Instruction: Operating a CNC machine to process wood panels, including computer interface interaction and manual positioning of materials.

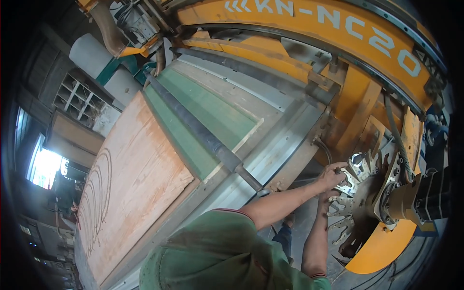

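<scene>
Both my arms reach to the right, to a round tool changer carousel [365,198] ringed with pale metal tool forks [341,207]. My left hand [331,177] is closed at the outer end of one fork, around a small dark piece I cannot make out. Just below it my right hand [328,195] comes up against the rim from underneath; the forks and my left hand hide its fingers. A shiny silver tool holder [357,160] sits in the fork beyond my left hand. Several forks lower on the ring hold nothing.
A yellow gantry [309,19] spans the back of the machine. On its bed, left of me, lies a wooden board [140,179] with curved grooves, beside green strips [203,106] and a long dark roller [193,121]. A yellow guard plate [384,251] hangs below the carousel.
</scene>
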The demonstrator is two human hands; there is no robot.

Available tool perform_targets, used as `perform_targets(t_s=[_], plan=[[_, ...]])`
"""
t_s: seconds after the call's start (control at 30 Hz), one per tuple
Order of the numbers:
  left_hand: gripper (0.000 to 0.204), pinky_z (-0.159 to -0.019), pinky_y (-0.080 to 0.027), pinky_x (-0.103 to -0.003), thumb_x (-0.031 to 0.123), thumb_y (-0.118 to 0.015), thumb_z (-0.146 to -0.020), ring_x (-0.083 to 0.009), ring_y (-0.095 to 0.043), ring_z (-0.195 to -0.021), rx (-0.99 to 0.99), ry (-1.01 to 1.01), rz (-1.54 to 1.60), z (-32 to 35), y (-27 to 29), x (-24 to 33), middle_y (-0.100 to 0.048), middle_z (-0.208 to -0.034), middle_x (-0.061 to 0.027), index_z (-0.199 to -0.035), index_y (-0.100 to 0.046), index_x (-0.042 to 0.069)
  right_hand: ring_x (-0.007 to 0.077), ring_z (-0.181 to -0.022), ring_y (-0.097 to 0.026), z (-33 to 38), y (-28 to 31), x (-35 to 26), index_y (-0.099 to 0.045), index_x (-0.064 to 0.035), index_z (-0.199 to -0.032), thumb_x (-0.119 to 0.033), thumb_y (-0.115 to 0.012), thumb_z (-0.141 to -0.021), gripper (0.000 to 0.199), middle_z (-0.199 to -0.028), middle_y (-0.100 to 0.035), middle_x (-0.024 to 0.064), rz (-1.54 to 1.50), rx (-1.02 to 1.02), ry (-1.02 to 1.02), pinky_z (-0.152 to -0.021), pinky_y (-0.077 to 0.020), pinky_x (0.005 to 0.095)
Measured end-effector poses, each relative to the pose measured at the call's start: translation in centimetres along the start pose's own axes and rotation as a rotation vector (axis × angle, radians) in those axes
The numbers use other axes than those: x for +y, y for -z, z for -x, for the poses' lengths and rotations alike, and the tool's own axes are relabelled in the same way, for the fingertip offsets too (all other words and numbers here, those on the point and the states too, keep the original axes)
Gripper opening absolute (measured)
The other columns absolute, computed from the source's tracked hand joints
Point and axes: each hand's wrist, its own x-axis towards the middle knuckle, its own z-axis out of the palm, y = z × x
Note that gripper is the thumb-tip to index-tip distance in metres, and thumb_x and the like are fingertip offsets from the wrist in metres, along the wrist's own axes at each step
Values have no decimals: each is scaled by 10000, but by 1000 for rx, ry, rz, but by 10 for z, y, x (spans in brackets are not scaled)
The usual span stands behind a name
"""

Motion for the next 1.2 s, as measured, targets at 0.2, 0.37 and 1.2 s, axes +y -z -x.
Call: perform_targets(t_s=[0.2, 0.37, 1.2], plan=[[142, -617, -494, -346, 136, -587, -863, -189, -607, -649, 274, -24, 130, -1, 1, -27, -627, -735, -74, -854, -659, 13, 118, -961, -570, -18, -49, -31, -500, -106, -1264, -235, -454, -999, 297, -1104, -552, -9, -842, 244, 68, -805, -481, 233], [154, -661, -490, -354, 158, -619, -837, -235, -621, -709, 532, 46, -108, 66, 12, 59, -629, -769, -127, -891, -659, 20, 145, -1062, -563, 16, 71, 44, -462, -49, -1290, -139, -516, -986, 321, -1152, -552, 40, -1769, -308, 43, -864, -475, 259], [396, -657, -486, -326, 297, -533, -971, -176, -618, -667, 1809, 139, 130, 803, 116, 29, -674, -714, -83, -775, -674, -18, 287, -1229, -492, 488, 509, 197, -329, -53, -1453, -343, -828, -707, 943, -1315, -507, 162, -1151, -1026, 2749, -1032, -402, 397]])
